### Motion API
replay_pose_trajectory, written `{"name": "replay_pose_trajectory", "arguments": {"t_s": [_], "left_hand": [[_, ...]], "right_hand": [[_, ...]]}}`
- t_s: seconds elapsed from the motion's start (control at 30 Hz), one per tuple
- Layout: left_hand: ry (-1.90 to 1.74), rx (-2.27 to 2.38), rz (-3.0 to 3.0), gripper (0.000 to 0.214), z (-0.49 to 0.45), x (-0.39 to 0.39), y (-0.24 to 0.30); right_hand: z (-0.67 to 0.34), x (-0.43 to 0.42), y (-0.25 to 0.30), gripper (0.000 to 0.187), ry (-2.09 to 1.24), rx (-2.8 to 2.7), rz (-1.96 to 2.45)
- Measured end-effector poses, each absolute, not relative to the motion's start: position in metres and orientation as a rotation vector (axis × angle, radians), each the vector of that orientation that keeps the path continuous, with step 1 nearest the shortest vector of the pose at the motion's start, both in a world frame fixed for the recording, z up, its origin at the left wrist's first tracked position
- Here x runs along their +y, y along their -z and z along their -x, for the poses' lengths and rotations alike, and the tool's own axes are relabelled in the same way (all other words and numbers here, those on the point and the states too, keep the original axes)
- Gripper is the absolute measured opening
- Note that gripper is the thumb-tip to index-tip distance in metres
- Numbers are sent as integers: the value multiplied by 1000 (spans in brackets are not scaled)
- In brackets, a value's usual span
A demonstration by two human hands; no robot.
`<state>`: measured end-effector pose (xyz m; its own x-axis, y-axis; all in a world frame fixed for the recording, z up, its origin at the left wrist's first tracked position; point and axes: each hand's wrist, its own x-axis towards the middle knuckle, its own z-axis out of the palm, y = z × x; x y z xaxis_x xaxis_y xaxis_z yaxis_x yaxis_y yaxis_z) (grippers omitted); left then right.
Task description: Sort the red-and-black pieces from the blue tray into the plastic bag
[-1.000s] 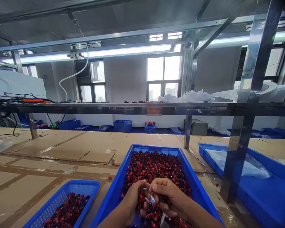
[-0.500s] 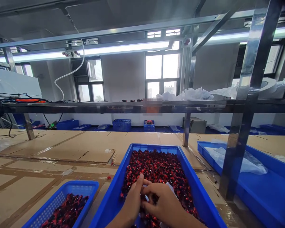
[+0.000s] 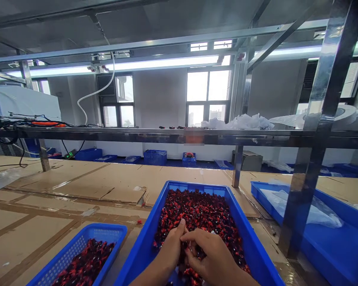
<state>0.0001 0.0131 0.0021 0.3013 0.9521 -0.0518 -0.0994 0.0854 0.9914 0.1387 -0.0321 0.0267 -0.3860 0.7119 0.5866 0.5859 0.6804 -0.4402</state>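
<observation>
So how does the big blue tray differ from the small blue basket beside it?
The tray is larger, with solid walls; the basket is smaller, with mesh walls. The left hand and right hand are in the tray; the basket lies untouched. Both are blue and hold red-and-black pieces.

Blue bin (image 3: 143, 254), red-and-black pieces (image 3: 203, 210)

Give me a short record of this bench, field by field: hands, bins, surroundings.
Left hand: in the large blue bin, fingertips meeting the other hand
Right hand: beside it, fingers curled; anything held is hidden
Bin contents: small red and black pieces
Left of bin: small blue basket with similar pieces
Right of bin: blue tray holding clear plastic
Surface: cardboard-covered table
</observation>
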Motion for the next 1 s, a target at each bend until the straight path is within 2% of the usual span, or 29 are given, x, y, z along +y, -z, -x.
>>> {"name": "replay_pose_trajectory", "arguments": {"t_s": [0.33,0.53,0.6,0.7,0.73,0.83,0.9,1.0], "left_hand": [[-702,949,-1125,82,5,3,-16],[-841,985,-1141,76,5,7,-10],[-763,945,-1131,77,5,6,-11],[-677,889,-1104,81,7,6,-14],[-677,883,-1095,82,8,6,-16],[-677,905,-1055,85,11,6,-20],[-677,920,-1024,84,12,5,-22],[-710,917,-966,80,11,5,-21]], "right_hand": [[-143,-29,-32,31,-98,-2106,1028],[-146,-30,-31,30,167,-2246,964],[-143,-33,-32,27,1,-2203,997],[-136,-34,-34,9,-637,-1848,1092],[-135,-33,-35,9,-917,-1661,1087],[-137,-26,-36,34,-1605,-1147,894],[-141,-21,-35,42,-1772,-1028,801],[-144,-19,-32,38,-1639,-1247,891]]}}
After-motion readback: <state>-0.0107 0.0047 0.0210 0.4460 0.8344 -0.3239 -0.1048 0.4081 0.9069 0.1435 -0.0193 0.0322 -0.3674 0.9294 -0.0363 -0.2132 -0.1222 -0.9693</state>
